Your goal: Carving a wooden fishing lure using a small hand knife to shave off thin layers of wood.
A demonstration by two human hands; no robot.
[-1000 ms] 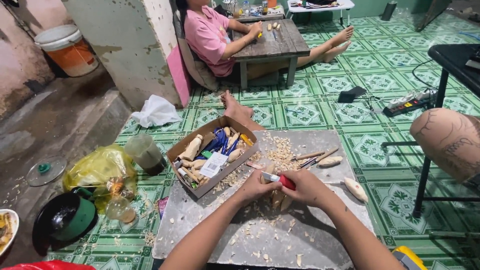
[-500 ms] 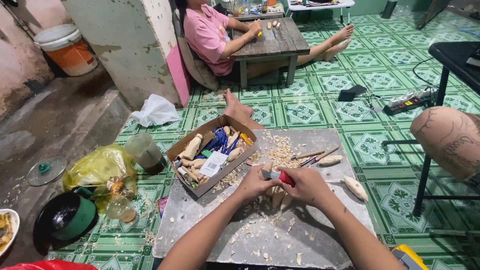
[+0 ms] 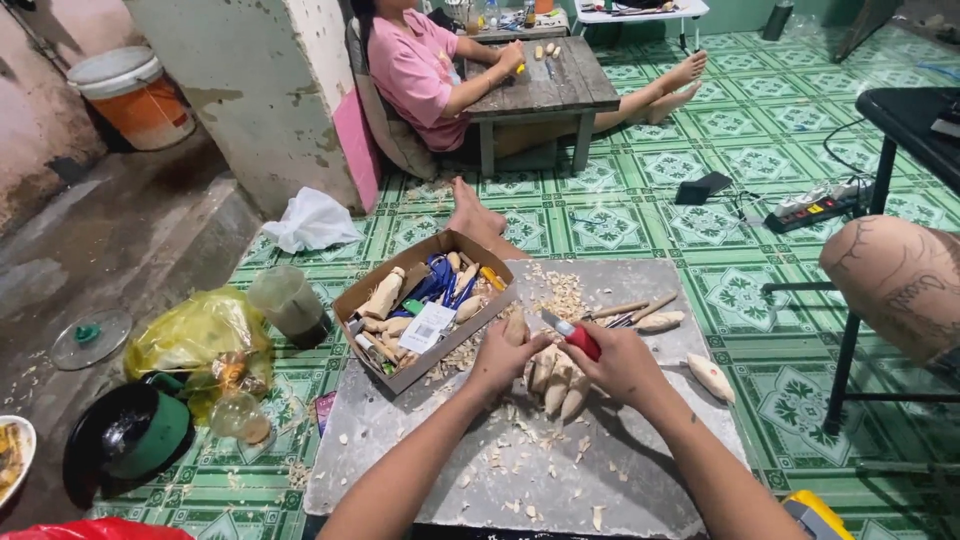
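A small pale wooden carving (image 3: 516, 328) is standing nearly upright in the grip of the left hand (image 3: 503, 357), its rounded top poking out above the fingers, over the far middle of a grey slab. A carving knife (image 3: 572, 335) with a red handle and a short bare blade is lying in the closed right hand (image 3: 618, 365), the blade pointing up and left, its tip just beside the carving. Below and between the two hands, a cluster of similar unpainted wooden pieces (image 3: 558, 378) is lying side by side on the slab, pale and elongated, partly hidden by the hands.
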